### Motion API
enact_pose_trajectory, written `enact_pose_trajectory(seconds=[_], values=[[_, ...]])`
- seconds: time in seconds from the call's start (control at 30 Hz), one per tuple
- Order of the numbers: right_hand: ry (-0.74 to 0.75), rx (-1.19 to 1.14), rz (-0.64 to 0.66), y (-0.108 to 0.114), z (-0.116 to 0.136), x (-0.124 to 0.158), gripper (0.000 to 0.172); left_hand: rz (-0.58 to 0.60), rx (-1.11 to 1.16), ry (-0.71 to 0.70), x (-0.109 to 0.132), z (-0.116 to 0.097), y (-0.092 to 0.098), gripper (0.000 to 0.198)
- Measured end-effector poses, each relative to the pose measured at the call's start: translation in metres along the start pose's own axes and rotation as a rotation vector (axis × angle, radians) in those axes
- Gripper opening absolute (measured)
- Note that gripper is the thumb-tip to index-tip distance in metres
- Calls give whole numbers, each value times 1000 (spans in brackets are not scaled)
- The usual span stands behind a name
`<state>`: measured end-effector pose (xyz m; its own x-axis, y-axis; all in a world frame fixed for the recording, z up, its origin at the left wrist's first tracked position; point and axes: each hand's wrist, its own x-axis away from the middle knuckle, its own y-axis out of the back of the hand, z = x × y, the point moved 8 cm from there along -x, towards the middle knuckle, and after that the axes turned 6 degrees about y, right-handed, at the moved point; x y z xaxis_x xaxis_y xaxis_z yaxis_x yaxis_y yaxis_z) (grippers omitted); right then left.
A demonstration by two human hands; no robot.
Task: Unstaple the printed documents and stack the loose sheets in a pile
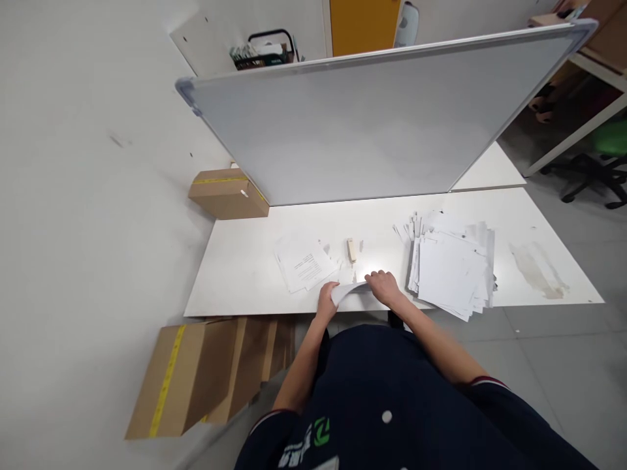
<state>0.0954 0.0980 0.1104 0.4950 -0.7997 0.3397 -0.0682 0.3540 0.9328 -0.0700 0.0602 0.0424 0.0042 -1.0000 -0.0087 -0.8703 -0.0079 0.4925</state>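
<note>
Between my hands, at the table's front edge, a white paper (347,291) is held up and curved. My left hand (327,300) is closed on its left end, and my right hand (383,287) grips its right end. Just beyond the paper lies a small cream-coloured stapler-like object (351,250). Loose printed sheets (306,266) rest on the table to the left. On the right, close to my right forearm, sits a tall, uneven stack of papers (448,271).
A whiteboard (362,124) stands along the back of the white table (235,267). One cardboard box (228,194) is at the back left corner; more boxes (186,378) stand on the floor at left. A green chair (610,140) is at the far right.
</note>
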Motion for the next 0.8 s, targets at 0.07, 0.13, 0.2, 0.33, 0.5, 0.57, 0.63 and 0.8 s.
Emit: enact_pose_trajectory(seconds=[0.07,0.13,0.2,0.33,0.5,0.57,0.63,0.8], values=[[-5,29,20,-4,1,1,23,19,14,-12,-1,3,-3,40],[-14,51,28,-3,0,2,24,19,29,-15,-2,4,-3,40],[-21,65,30,-1,0,3,25,14,43,-8,-4,5,-2,38],[-23,76,34,4,2,4,24,22,72,12,-5,6,-2,39],[-26,85,20,12,7,4,24,-17,104,63,-6,11,1,40],[-29,88,29,11,8,2,25,-27,104,86,-7,14,2,40],[-29,87,46,7,9,1,27,-19,100,97,-9,17,1,39],[-26,88,57,1,9,-1,27,19,85,92,-16,18,-1,36]])
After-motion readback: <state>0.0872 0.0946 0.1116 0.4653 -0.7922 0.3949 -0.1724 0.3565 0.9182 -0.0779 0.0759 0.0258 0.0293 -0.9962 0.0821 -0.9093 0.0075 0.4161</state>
